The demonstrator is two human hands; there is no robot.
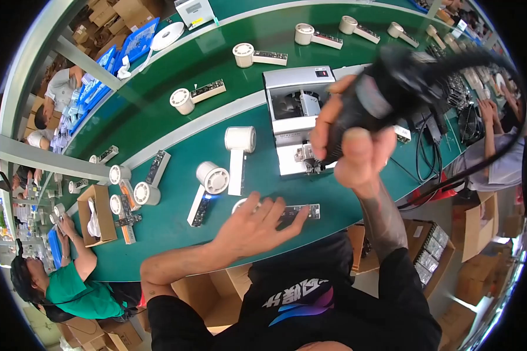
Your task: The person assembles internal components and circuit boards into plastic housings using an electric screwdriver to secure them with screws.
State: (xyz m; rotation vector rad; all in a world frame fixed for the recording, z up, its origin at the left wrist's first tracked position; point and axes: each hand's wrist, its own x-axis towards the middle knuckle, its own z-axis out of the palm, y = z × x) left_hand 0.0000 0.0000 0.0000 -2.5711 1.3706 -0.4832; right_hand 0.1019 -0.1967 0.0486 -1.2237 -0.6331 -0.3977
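In my right hand [357,152] is a black electric screwdriver [372,96], raised above the bench and close to the camera, its cable curving off to the right. The fingers are wrapped round its body; the tip is hard to make out. My left hand [255,225] lies over a white handheld fan [314,210] near the bench's front edge, fingers spread across it and steadying it. The fan's handle is open with its circuit board showing, and its round head is mostly hidden. Beyond that hand stand two more fans, one [212,178] with a lit board and one [240,140] with a plain white handle.
A silver screw feeder [298,111] stands ahead of my right hand. Several fans sit along the green conveyor [152,105] behind. More fans and a cardboard box [96,216] are at the left. A co-worker in green [76,286] sits there; another person [492,146] works at the right.
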